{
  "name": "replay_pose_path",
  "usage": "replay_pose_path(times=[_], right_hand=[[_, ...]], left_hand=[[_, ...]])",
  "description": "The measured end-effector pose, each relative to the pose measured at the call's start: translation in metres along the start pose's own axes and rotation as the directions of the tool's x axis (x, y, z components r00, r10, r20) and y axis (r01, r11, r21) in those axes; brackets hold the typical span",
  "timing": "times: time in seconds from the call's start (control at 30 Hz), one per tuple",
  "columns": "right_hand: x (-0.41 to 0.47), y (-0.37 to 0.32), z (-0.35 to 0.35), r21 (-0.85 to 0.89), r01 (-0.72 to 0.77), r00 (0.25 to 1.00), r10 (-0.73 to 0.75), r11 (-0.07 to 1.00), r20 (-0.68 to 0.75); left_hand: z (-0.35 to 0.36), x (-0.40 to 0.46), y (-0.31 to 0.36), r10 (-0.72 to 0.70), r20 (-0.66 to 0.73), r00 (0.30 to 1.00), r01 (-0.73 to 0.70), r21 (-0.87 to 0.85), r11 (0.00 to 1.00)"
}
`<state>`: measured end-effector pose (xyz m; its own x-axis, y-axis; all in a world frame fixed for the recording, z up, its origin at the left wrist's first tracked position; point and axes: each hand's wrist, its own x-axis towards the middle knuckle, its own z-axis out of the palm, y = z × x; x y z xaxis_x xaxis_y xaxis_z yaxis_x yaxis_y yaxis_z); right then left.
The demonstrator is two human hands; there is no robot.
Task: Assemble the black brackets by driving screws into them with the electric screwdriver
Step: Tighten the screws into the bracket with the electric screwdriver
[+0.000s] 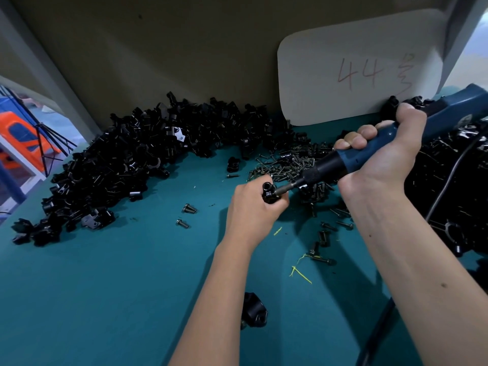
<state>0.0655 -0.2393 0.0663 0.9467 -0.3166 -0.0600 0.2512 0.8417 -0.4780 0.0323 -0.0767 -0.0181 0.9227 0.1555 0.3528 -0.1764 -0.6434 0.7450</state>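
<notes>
Centre frame: left hand (253, 204) clenched around bracket (268, 192); right hand (383, 151) grasping screwdriver (343, 161). Risk: angled bit may slip, cross-threading.

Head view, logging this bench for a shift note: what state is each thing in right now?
left hand: grips one black bracket above the table.
right hand: grips the electric screwdriver, bit tip at the bracket.
bracket pile: heaped loose at the back left.
screw pile: spread loose under the screwdriver.
single bracket: lying alone near the front.
white card: leaning upright, marked 44.
</notes>
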Motion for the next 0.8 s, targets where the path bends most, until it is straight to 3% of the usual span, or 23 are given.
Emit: replay_pose_path(times=[0.27,0.47,0.8], right_hand=[[-0.001,0.003,0.001,0.003,0.001,1.0,-0.001,1.0,-0.003],[-0.004,0.01,-0.001,0.03,-0.037,0.997,0.039,0.999,-0.063],[-0.005,0.013,0.0,0.03,-0.031,0.998,0.033,0.999,-0.054]], left_hand=[[0.0,-0.001,0.0,-0.052,-0.009,0.999,0.052,-0.017,0.998],[-0.003,-0.002,-0.001,-0.1,-0.086,0.991,0.112,0.157,0.981],[-0.004,-0.003,0.002,-0.088,-0.083,0.993,0.098,0.124,0.987]])
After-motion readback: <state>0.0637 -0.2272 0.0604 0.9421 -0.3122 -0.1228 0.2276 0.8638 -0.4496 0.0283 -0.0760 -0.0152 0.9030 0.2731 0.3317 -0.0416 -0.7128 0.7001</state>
